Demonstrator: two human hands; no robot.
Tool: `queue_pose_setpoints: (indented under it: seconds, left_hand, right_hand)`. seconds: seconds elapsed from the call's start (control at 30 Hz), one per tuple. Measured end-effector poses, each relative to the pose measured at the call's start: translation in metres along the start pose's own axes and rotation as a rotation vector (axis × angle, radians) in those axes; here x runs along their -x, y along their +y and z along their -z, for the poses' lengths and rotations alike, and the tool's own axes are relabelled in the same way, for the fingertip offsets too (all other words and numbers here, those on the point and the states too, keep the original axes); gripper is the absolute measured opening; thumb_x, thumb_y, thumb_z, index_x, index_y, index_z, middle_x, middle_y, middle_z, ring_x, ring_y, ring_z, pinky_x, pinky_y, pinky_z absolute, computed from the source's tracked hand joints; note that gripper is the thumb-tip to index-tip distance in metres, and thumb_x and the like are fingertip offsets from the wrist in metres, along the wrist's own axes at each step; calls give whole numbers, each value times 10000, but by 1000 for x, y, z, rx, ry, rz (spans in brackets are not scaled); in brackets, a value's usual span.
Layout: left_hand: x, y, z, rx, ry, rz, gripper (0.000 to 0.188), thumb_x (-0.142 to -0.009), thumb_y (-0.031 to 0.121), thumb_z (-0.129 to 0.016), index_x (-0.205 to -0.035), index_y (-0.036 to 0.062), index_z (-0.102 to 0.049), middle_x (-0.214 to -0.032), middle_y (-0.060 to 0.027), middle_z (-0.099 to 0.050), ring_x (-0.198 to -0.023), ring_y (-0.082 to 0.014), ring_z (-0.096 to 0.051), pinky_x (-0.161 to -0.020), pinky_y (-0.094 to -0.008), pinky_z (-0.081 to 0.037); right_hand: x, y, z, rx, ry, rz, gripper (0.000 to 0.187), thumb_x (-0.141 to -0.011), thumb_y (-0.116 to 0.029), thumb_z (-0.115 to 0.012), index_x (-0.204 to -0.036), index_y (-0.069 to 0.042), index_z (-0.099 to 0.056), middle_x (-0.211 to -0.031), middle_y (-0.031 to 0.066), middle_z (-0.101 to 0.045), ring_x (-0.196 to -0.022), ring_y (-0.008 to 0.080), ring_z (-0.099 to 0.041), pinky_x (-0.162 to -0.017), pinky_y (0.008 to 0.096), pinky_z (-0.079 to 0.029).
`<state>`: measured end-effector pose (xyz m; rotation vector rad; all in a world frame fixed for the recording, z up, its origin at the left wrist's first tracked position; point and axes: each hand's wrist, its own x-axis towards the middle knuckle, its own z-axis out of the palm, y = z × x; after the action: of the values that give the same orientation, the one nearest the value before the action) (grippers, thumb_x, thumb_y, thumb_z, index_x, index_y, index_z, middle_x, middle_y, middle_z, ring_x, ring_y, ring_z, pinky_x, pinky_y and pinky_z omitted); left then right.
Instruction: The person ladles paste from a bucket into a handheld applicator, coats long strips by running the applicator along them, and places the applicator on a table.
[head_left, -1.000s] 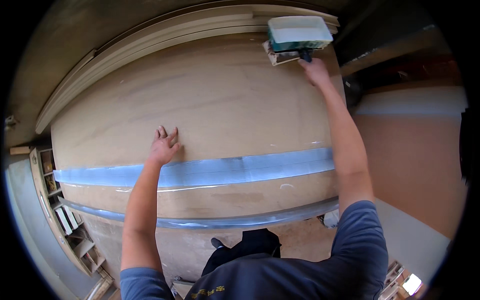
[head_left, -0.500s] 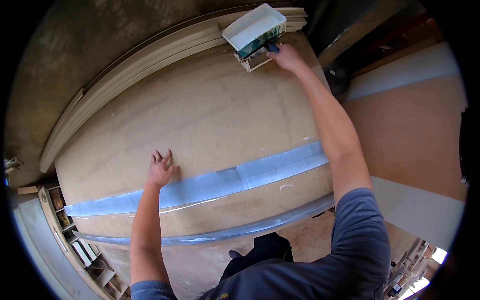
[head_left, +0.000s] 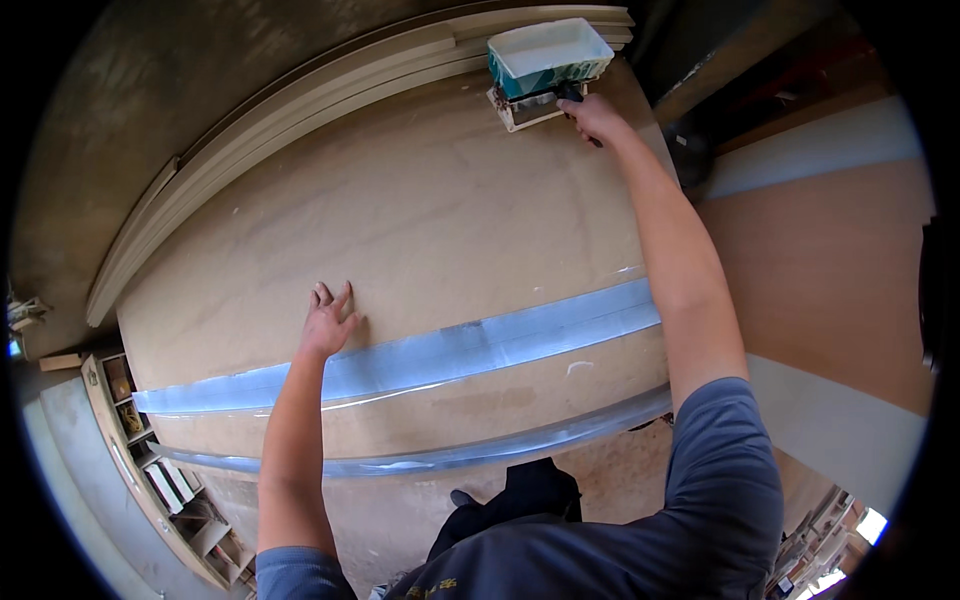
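Observation:
My right hand (head_left: pixel 598 118) is closed around the dark handle of a tool (head_left: pixel 570 93) at the far right of a large tan board (head_left: pixel 430 220). The tool's head is hard to make out against the front of a rectangular tub (head_left: pixel 550 50), white inside with green and white sides. Beneath the tub is a pale frame-like piece (head_left: pixel 520 125). My left hand (head_left: pixel 328 322) rests on the board with its fingers spread, holding nothing. Just below it, a wide silvery-blue strip (head_left: pixel 480 345) runs across the board.
Long pale planks (head_left: pixel 290 120) line the board's far edge. A second shiny strip (head_left: pixel 480 455) follows the near edge. Shelves with small items (head_left: pixel 170 485) stand at lower left. Brown and white panels (head_left: pixel 820 270) lie to the right.
The tub appears farther right and less turned, and my right hand has moved right with the tool. My left hand stays spread on the board. The whole view has shifted slightly.

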<state>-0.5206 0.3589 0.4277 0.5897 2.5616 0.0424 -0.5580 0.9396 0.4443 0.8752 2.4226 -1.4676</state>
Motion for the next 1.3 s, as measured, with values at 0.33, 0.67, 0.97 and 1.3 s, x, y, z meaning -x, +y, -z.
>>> queue_pose_setpoints:
  seconds: [0.33, 0.67, 0.97, 1.3]
  left_hand:
    - [-7, 4, 5, -39, -62, -45, 677, -850, 410, -566, -1447, 162, -363, -1459, -376, -173, -1350, -536, -189, -1124, -466, -234]
    - [-7, -6, 0, 29, -64, -9, 643, -883, 351, -554, -1462, 185, -327, -1471, -367, -147, -1371, -524, -140, -1127, -464, -235]
    - [-16, -10, -7, 28, -79, -23, 599, -907, 389, -508, -1436, 142, -375, -1418, -344, -306, -1388, -452, -181, -1126, -450, -237]
    - [174, -77, -35, 821, 1435, 403, 547, -995, 309, -444, -1379, -70, -352, -1424, -226, -388, -1317, -329, -376, -1102, -393, -280]
  right_hand:
    - [49, 17, -43, -132, 191, -30, 403, -888, -374, -614, -664, -48, -536, -522, 51, -508, -423, 177, -502, -416, 347, -419]
    - [136, 86, -18, 55, 229, 163, 535, -934, -493, -470, -1175, -22, -545, -1099, 124, -602, -989, 220, -576, -858, 362, -450]
    - [252, 373, 118, -208, 472, -595, 891, -887, -710, -266, -1344, 37, -436, -1366, 223, -472, -1252, 336, -461, -1071, 453, -307]
    - [341, 388, 230, -643, -69, 40, 581, -985, -467, -394, -1414, -75, -386, -1438, 118, -410, -1311, 246, -395, -1108, 423, -288]
